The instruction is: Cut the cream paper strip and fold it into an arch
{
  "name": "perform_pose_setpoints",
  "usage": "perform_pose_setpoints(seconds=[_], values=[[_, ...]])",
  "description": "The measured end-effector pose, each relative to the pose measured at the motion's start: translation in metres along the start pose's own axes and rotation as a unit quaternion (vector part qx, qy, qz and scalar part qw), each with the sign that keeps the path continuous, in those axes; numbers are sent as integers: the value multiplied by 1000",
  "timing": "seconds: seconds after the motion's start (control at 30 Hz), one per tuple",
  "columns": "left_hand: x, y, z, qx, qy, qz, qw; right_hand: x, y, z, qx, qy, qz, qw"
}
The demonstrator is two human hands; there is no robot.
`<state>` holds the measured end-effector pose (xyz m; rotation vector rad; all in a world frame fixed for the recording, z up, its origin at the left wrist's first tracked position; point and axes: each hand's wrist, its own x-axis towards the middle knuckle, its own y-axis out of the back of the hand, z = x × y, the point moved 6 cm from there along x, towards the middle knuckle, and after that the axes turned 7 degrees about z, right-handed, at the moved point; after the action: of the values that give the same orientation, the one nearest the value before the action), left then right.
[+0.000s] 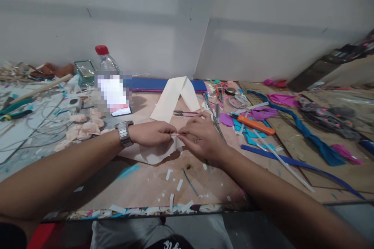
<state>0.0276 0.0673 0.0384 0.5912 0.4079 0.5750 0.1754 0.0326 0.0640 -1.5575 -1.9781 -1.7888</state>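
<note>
My left hand [153, 132], with a metal watch [125, 134] on its wrist, is closed on the edge of a pale cream strip [159, 153] of paper or cloth. The strip hangs in a loose curve below the fingers. Meeting it from the other side, my right hand [201, 138] pinches the same edge between thumb and fingers. Just beyond the hands lie dark thread snips [185, 113]. Behind them a folded cream strip [168, 99] stands tented on the table. I cannot tell whether both cream pieces are joined.
A phone [117, 97] with a bright, blurred screen leans before a red-capped bottle [106, 58]. An orange utility knife [254, 123] lies on the right among blue and purple scraps. Green-handled pliers [17, 109] are at far left. Small white offcuts [171, 201] dot the table's front.
</note>
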Motion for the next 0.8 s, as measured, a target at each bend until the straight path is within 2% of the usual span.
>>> perform_pose_setpoints(seconds=[0.13, 0.33, 0.57, 0.8], values=[[0, -1, 3, 18, -18, 4, 1000, 0, 0, -1, 8, -5, -4, 1000], [-1, 3, 8, 92, -43, 47, 994, 1, -1, 2, -8, -34, -32, 999], [-4, 6, 14, 127, -54, 84, 987, 1, -2, -1, 14, -20, -48, 999], [-4, 6, 15, 124, -51, 82, 988, 3, 0, -3, 13, -17, -58, 998]])
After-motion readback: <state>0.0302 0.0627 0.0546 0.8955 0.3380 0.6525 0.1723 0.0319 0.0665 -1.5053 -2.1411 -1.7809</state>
